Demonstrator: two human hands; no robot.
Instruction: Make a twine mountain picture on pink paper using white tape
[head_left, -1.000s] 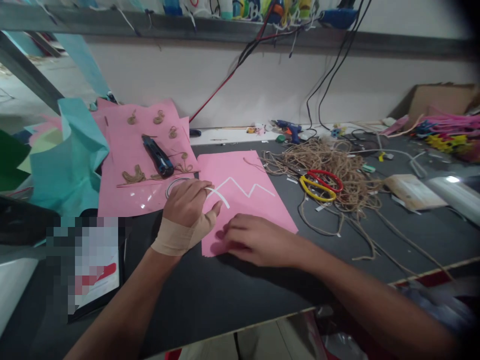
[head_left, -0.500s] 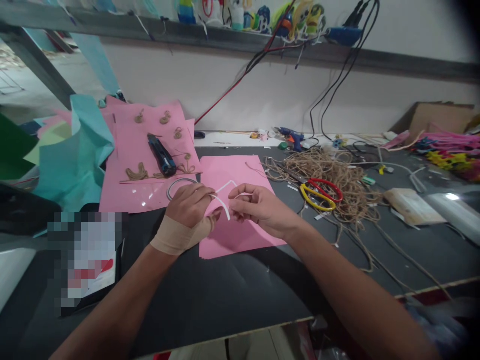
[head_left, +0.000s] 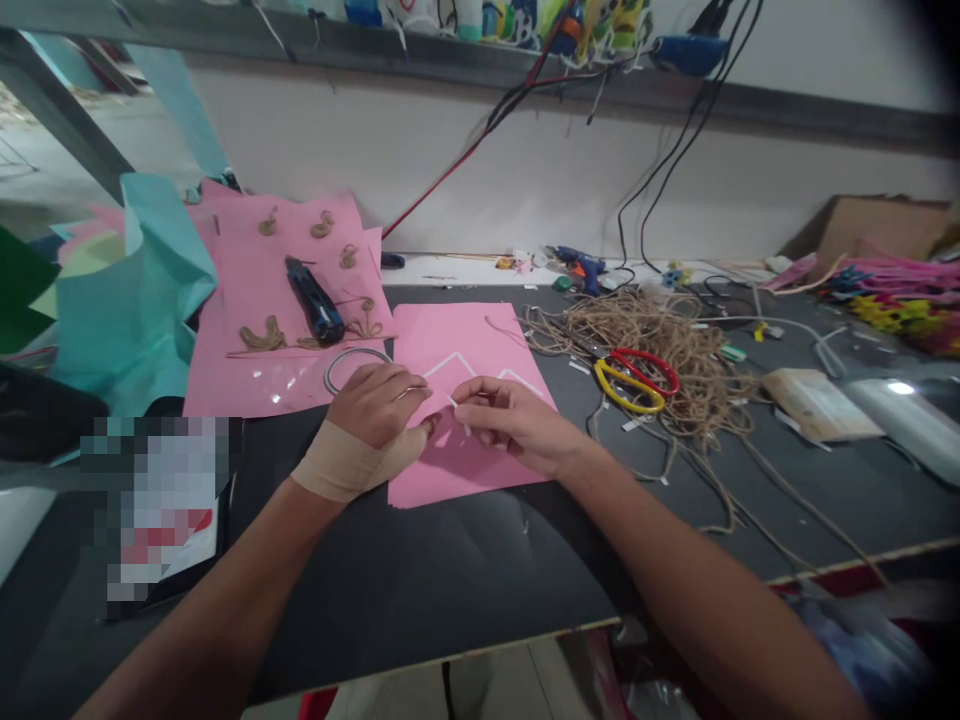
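My right hand (head_left: 514,418) pinches the end of a thin white strip (head_left: 452,401) between thumb and forefinger, above a sheet of pink paper (head_left: 427,485). White zigzag lines (head_left: 456,358) show on that sheet behind my fingers. My left hand (head_left: 381,405), its wrist wrapped in beige tape (head_left: 336,462), is curled at the sheet's left edge, thumb near the fingers; what it grips is hidden. A grey ring (head_left: 330,372) lies just behind my left hand. Beyond it a utility knife (head_left: 315,302) rests on more pink paper (head_left: 217,385) with several small coiled twine pieces (head_left: 261,333).
To the right, red-and-yellow-handled scissors (head_left: 630,385) lie on a tangle of twine (head_left: 697,350). A blue glue gun (head_left: 589,270) lies by the wall. A tablet-like device with a blurred screen (head_left: 169,510) sits left. A shelf (head_left: 465,55) with cables crosses above.
The white strip that curved down between my hands now shows only as a short end at my right fingertips. More white zigzag is visible on the paper. The view has shifted slightly.
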